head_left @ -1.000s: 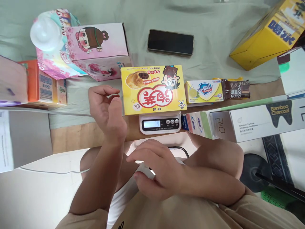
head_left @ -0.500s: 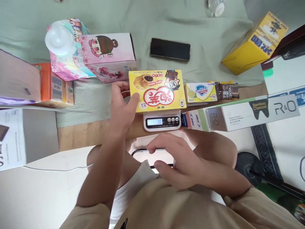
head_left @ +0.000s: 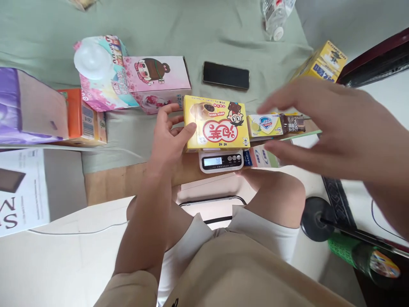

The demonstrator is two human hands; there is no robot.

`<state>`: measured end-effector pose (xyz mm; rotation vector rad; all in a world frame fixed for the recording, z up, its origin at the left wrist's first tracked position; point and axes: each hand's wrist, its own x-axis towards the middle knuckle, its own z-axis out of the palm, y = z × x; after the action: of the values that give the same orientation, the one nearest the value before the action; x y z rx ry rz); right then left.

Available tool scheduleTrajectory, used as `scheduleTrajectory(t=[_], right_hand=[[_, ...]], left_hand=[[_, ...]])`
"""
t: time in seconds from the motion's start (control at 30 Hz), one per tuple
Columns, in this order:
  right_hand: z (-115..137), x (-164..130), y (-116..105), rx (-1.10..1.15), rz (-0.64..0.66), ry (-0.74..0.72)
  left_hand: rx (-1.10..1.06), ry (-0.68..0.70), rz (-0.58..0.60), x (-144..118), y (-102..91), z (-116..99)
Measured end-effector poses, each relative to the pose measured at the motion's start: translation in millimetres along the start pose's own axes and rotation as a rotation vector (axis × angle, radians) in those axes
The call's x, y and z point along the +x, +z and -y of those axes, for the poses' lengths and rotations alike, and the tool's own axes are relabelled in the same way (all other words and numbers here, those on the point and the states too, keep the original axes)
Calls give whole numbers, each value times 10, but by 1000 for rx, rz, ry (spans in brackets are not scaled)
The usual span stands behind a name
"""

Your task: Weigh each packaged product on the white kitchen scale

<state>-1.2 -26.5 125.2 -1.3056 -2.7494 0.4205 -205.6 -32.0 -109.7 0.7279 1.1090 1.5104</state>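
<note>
I am closing my left hand (head_left: pixel 168 138) on the nine o'clock edge of the yellow snack box (head_left: pixel 216 124) resting on the kitchen scale (head_left: pixel 221 160), lifting it straight up so nothing tips, while my right hand (head_left: pixel 332 128) is hovering released at three o'clock.

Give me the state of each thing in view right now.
Yellow snack box: flat on the scale, left edge gripped.
Scale: on, display lit.
Phone: screen dark, lying flat.
Left hand: fingers closed on the box's edge.
Right hand: raised, open, holding nothing.
</note>
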Motion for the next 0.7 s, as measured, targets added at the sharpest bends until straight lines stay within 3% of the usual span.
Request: scheduleTrajectory(t=[0.17, 0.23, 0.37, 0.5, 0.6, 0.7], right_hand=[[-96, 603, 291, -437, 401, -63], [-67, 729, 408, -517, 461, -121], [49, 862, 458, -634, 457, -119], [67, 1000, 318, -684, 460, -82], [-128, 1081, 79, -640, 353, -50], [-523, 1039, -228, -538, 234, -62]], left_hand=[[-178, 9, 20, -32, 5, -85], [-240, 2, 43, -56, 27, -120], [-332, 39, 22, -69, 103, -159], [-483, 59, -76, -49, 205, -249], [-520, -22, -128, -50, 232, -348], [-490, -54, -167, -60, 226, -401]])
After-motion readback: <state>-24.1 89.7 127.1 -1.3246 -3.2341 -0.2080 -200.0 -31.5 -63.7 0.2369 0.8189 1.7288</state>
